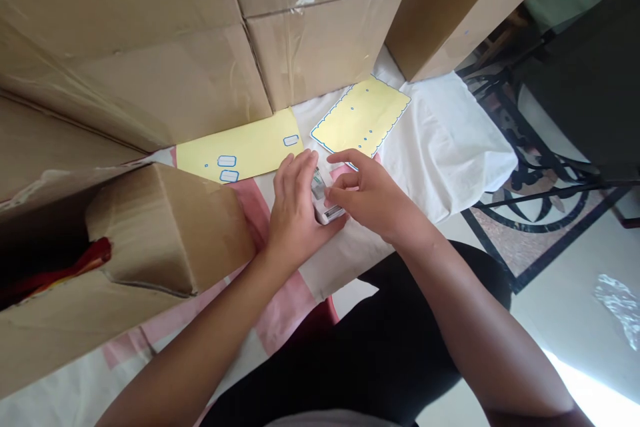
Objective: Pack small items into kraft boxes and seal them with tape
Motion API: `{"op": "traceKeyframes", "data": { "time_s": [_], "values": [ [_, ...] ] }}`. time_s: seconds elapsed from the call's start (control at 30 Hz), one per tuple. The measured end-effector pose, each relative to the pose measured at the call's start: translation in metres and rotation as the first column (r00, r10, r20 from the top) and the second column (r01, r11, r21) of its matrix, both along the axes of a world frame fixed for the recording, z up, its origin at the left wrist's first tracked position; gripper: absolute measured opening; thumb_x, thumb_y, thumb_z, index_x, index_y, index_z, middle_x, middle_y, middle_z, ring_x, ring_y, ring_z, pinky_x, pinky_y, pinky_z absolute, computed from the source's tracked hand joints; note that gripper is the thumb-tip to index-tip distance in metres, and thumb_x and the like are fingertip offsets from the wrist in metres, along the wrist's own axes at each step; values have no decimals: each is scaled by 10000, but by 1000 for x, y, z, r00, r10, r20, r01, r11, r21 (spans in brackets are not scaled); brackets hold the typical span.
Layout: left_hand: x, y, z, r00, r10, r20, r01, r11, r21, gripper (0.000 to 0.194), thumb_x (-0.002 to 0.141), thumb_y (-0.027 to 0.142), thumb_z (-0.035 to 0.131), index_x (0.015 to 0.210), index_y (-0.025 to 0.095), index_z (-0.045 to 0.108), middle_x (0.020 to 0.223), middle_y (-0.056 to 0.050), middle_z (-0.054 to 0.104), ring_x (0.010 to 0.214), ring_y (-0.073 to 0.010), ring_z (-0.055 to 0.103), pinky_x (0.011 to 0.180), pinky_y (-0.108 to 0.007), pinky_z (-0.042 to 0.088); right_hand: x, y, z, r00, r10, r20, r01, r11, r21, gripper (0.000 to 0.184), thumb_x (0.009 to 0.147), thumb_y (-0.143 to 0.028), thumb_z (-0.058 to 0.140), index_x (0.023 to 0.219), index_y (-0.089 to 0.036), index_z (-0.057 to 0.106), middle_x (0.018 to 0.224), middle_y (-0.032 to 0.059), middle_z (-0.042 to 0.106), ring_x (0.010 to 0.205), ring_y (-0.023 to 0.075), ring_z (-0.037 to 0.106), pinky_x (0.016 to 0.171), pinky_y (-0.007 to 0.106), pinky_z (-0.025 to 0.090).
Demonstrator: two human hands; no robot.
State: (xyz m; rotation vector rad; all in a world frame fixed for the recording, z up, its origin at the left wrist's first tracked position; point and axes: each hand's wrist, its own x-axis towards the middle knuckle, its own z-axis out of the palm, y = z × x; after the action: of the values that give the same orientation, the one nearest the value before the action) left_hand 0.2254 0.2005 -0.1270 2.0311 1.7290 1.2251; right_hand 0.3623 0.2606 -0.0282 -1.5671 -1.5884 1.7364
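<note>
A small white box with a grey and green printed panel lies in my left hand. The fingers stand along its left side and the thumb curls under its near edge. My right hand reaches over it from the right, thumb tip on the top face and fingers bent inward. Whether a small piece sits between those right fingertips is hidden. Just beyond my hands are a yellow sheet with a scalloped blue border and a second yellow sheet with blue-outlined labels.
Large taped cardboard boxes form a wall at the back. An open carton with red contents stands at left, another box at back right. A white and pink cloth covers the surface. Right of it are a dark chair and tiled floor.
</note>
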Motion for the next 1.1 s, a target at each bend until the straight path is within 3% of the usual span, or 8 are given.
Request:
{"op": "traceKeyframes", "data": {
  "time_s": [0.27,0.5,0.83,1.1],
  "values": [
    [-1,-1,1,1000,26,-9,-26,999,-21,998,811,498,764,1599,227,215,1570,-172,411,1496,-378,351,1229,-593,358,4,-8,6,1000,24,-15,-23,999,45,294,834,-128,630,1072,-242,501,630,-78,614,685,152,656,635,258,462],
    [-1,-2,4,1000,22,-15,-22,999,-26,989,830,551,742,1597,241,201,1571,-168,403,1495,-378,347,1225,-579,355,15,-16,6,998,53,-26,-51,997,63,290,842,-150,628,1083,-241,497,669,-61,634,691,163,671,648,283,474],
    [-1,-1,5,1000,20,-11,-20,1000,-8,1026,818,648,739,1591,233,207,1572,-180,405,1493,-368,351,1238,-557,328,23,-31,1,998,38,-58,-34,998,60,254,856,-189,652,1060,-222,503,677,-59,615,596,113,562,551,236,391],
    [-1,-1,7,1000,11,-3,-11,1000,4,1010,816,640,739,1585,241,219,1558,-184,413,1490,-376,360,1227,-560,345,25,-35,-4,999,30,-38,-28,999,45,272,875,-240,659,1099,-244,503,719,-48,638,633,135,622,573,251,431]
  ]
}}
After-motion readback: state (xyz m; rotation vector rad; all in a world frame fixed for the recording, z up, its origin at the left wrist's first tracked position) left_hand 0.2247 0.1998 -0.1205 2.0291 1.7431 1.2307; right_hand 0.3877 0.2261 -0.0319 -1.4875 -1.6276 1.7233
